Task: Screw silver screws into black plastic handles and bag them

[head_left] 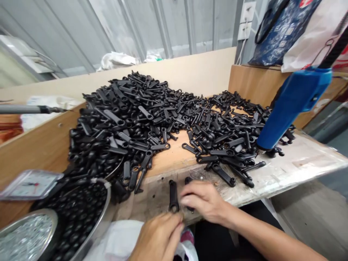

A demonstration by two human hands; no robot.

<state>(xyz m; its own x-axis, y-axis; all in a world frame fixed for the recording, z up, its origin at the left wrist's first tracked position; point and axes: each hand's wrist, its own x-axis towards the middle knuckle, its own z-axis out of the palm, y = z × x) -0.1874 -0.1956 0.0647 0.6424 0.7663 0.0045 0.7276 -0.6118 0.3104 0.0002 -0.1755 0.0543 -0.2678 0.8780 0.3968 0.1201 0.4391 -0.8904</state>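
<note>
Together, left hand (pixel 159 237) and right hand (pixel 202 199) each pinch one black link (pixel 173 195), fingers closed.

At the bottom centre of the frame, our left hand (pixel 159 237) curls its fingertips together while our right hand (pixel 204 200), forearm stretching to the lower right, bends palm-down just above it.

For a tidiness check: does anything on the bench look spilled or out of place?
Yes. The black parts lie in a loose heap, and a few have spread off the wooden board toward the bench edge.
</note>
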